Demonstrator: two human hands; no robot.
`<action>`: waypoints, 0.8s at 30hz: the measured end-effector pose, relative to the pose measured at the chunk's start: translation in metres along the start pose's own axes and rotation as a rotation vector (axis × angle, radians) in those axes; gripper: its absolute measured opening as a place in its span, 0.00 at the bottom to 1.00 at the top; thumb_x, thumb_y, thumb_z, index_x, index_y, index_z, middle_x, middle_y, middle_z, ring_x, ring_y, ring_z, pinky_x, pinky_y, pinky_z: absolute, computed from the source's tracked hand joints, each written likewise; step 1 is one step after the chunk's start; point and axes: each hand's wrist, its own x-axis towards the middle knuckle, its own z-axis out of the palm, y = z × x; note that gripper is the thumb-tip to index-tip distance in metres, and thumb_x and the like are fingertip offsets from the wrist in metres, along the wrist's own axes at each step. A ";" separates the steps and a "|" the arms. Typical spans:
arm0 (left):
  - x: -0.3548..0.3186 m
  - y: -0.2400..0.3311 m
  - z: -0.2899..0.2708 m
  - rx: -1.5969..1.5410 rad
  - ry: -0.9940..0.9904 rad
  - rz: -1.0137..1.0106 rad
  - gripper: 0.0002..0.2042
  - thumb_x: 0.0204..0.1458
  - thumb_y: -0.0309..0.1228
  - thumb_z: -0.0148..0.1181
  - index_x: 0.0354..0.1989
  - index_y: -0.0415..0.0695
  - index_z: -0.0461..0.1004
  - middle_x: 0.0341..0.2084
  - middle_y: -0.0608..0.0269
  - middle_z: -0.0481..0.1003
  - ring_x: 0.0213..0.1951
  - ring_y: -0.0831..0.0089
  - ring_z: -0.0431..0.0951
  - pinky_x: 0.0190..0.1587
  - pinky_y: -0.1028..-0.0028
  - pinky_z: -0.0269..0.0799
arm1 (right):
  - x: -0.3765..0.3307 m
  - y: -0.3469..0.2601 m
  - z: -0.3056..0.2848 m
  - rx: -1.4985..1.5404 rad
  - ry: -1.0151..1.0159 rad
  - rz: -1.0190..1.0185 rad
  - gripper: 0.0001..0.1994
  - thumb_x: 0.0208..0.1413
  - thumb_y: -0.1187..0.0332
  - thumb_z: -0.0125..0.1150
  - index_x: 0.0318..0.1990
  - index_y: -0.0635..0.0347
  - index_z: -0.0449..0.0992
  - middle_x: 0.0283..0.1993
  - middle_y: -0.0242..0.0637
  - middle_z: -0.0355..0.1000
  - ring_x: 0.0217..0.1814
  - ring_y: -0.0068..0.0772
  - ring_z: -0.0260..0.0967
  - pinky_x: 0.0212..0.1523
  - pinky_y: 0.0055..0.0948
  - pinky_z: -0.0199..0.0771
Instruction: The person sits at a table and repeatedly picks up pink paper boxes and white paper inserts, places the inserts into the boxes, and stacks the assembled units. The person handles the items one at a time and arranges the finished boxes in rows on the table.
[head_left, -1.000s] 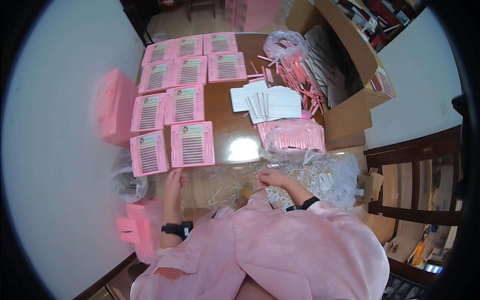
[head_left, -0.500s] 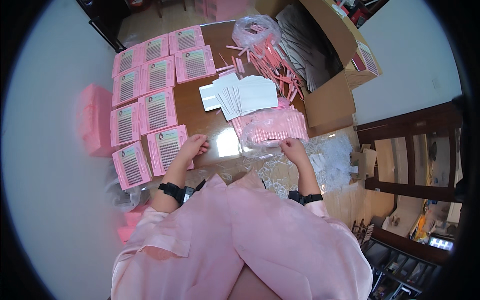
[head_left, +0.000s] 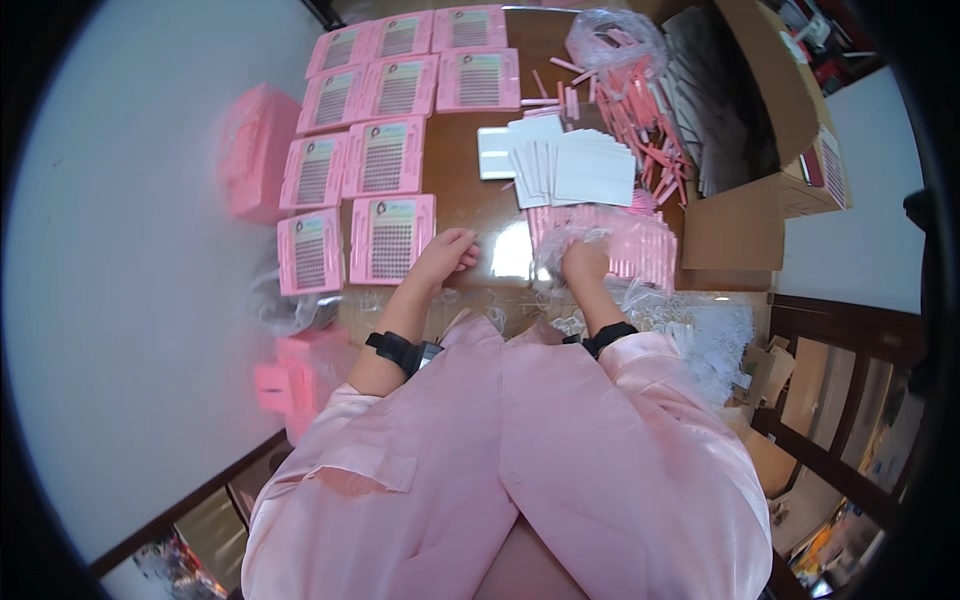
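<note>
My left hand (head_left: 452,256) rests by the table's near edge, just right of the closest pink lash tray (head_left: 392,240). Its fingers are loosely bent and slightly apart, with nothing seen in them. My right hand (head_left: 586,262) is closed on a crumpled clear plastic bag (head_left: 558,252), its fingertips partly hidden. Under and beside the bag lies a row of slim pink pieces (head_left: 652,250), packed side by side. Beyond them is a fanned stack of white cards (head_left: 592,170).
Several more pink lash trays (head_left: 398,85) stand in rows at the table's left. Loose pink sticks (head_left: 640,120) lie scattered near another plastic bag (head_left: 615,42). An open cardboard box (head_left: 735,230) is on the right, and white shredded filler (head_left: 715,335) sits below the table edge.
My view has shifted, so the table appears higher and further right. My right hand has moved onto the pink pieces and bunched the plastic bag leftward. My left hand stays beside the nearest tray.
</note>
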 end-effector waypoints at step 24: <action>-0.063 0.017 0.085 -0.508 -0.684 0.118 0.25 0.68 0.38 0.53 0.68 0.37 0.61 0.64 0.52 0.67 0.57 0.64 0.76 0.58 0.65 0.75 | -0.129 -0.002 -0.142 1.365 -0.944 -0.568 0.22 0.66 0.63 0.59 0.63 0.63 0.65 0.43 0.32 0.72 0.37 0.22 0.70 0.35 0.24 0.71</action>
